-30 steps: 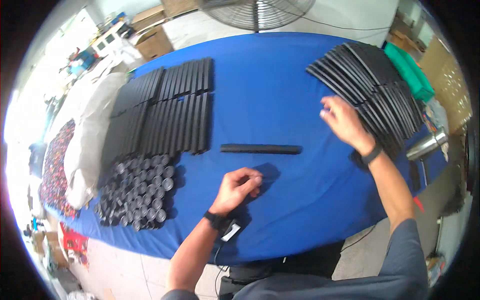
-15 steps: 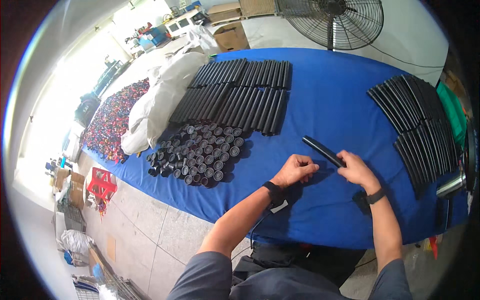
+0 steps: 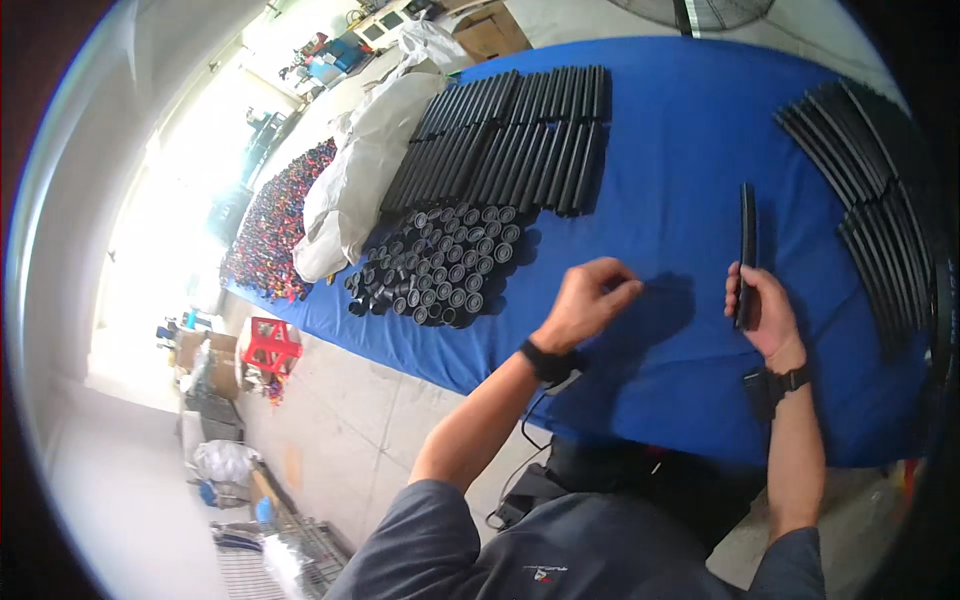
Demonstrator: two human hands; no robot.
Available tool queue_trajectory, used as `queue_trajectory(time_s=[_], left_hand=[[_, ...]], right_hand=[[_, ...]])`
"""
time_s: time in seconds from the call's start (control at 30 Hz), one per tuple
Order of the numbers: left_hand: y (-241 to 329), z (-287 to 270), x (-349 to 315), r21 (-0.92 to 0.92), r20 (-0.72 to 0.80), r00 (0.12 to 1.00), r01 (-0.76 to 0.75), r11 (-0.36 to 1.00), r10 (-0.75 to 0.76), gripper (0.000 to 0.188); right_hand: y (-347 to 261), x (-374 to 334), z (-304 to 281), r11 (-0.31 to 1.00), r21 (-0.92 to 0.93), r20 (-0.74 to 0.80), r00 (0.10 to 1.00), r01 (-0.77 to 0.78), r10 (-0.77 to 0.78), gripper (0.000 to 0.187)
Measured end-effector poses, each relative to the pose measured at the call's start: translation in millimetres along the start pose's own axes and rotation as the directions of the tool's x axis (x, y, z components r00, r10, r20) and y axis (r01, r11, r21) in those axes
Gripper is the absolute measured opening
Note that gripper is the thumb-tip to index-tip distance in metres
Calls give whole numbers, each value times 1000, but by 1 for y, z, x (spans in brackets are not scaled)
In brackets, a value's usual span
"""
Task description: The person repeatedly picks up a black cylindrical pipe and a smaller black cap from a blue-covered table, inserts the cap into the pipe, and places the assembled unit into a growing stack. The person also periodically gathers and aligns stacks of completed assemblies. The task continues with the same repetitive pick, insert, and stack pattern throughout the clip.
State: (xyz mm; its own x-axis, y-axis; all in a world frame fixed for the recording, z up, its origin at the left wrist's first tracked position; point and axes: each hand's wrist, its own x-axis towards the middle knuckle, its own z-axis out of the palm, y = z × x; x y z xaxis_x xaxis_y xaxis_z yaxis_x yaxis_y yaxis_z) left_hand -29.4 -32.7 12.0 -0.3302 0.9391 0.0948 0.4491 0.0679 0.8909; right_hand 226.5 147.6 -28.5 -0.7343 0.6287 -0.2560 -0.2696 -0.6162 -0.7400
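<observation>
A slim black tube [image 3: 748, 225] stands out lengthwise from my right hand [image 3: 768, 312], whose fingers and thumb are closed around its near end. To the left, my left hand [image 3: 590, 300] hovers over the blue cloth with thumb and forefinger drawn together; anything between them is too small or hidden to make out. Left of that hand lie many round black caps [image 3: 457, 272], loosely spread. Behind the caps, black tubes [image 3: 500, 140] are laid side by side in rows. More black tubes [image 3: 870, 215] form rows on the far right.
A blue cloth [image 3: 680, 110] covers the table. A white sack [image 3: 365, 160] separates the tubes from a heap of small multicoloured pieces [image 3: 275, 220]. A red stool [image 3: 270, 345] stands on the floor to the left, and part of a fan [image 3: 700, 12] shows behind the table.
My right hand has turned the tube from a leftward slant to nearly straight ahead, its palm now facing more upward. The left hand remains pinched. The whole view has shifted.
</observation>
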Motion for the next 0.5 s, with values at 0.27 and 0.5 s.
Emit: queue_trajectory(time_s=[0.27,0.5], left_hand=[[-58,-152,-136,441,-627,778,402,802,-45,17],[-79,-153,-160,739,-505,862,403,540,48,20]], right_hand=[[-8,-3,12,996,-73,-9,999,-48,48,20],[-8,-5,12,996,-80,-18,999,-44,43,20]])
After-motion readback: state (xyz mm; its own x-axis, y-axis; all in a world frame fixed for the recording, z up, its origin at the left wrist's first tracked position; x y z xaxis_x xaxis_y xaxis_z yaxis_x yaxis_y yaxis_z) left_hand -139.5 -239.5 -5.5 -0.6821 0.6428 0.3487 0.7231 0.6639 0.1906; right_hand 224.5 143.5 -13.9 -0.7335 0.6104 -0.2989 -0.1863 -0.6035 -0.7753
